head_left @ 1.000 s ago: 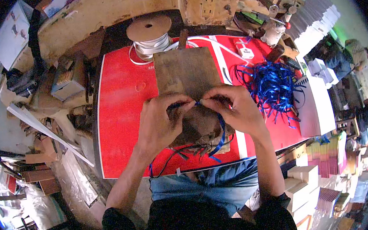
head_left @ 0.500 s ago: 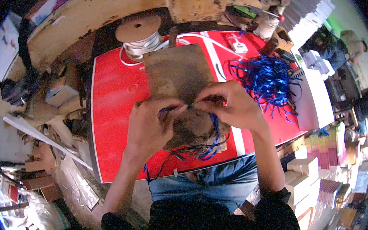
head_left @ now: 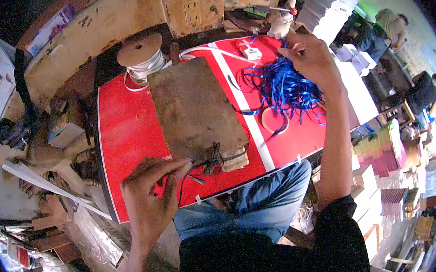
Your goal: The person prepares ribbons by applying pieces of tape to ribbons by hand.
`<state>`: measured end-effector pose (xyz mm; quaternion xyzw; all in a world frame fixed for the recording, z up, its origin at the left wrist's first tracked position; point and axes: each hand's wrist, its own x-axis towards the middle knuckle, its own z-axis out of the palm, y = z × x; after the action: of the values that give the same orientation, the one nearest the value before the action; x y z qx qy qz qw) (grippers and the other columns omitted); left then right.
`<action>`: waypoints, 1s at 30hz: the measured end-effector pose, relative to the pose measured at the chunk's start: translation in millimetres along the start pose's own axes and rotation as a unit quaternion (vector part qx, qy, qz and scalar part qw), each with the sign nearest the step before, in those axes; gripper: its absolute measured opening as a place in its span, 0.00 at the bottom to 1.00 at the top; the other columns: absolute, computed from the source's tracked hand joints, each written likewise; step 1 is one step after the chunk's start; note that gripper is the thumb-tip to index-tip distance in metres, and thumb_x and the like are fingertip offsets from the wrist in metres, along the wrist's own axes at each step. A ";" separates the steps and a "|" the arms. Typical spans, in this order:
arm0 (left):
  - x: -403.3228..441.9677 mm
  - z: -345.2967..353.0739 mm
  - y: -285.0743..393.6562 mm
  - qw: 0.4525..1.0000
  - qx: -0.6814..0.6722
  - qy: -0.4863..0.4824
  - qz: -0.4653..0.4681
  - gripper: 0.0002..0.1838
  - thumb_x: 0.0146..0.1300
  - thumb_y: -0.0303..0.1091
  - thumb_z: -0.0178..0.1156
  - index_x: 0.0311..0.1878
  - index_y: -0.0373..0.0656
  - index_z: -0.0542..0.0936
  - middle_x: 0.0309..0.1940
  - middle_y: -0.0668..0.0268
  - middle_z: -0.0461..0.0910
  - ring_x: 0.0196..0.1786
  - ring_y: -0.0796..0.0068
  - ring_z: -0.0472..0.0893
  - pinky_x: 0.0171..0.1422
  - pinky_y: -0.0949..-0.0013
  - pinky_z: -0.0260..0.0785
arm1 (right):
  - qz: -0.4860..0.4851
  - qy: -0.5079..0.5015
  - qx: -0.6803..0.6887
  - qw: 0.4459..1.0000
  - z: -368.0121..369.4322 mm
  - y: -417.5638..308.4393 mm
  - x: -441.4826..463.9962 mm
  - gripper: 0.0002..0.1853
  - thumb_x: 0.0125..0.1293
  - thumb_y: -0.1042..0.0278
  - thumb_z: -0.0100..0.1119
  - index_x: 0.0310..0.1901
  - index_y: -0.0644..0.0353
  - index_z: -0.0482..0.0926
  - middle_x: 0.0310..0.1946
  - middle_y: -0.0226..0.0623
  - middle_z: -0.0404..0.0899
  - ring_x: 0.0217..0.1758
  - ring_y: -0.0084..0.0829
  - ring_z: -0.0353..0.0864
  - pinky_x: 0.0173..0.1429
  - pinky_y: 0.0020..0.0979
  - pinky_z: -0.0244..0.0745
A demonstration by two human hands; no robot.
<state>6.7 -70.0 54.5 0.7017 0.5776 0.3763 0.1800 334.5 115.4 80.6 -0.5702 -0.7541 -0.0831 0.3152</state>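
A worn brown board lies on a red sheet, with dark cords tangled over its near end. At the near left corner of the board, my left hand pinches a thin dark cord between thumb and forefinger. My right hand is at the far right, over a loose heap of shiny blue ribbon. Its thumb and forefinger are pressed together with a bit of blue ribbon at the tips; the other fingers are curled.
A spool of white cord stands behind the board. A small white box and a tan ring lie on the red sheet. Stacked white paper rises at the back right. Other people are farther right.
My hands were together over the board with a blue strand between them. Now they are apart: the right has moved to the ribbon heap, the left down to the near left corner.
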 end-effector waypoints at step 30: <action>-116.5 72.7 -86.8 0.966 -0.046 -0.104 -0.234 0.07 0.60 0.29 0.72 0.40 0.38 0.88 0.32 0.62 0.88 0.33 0.78 0.84 0.40 0.74 0.74 | 0.368 0.076 0.184 0.908 42.9 18.4 -289.5 0.10 0.63 0.71 0.72 0.42 0.67 0.88 0.34 0.38 0.85 0.36 0.21 0.81 0.39 0.22 0.73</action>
<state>-4.1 -143.7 -89.8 0.5730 0.6859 0.2752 0.3542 378.7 -91.4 -122.6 -0.7308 -0.4663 0.1358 0.4796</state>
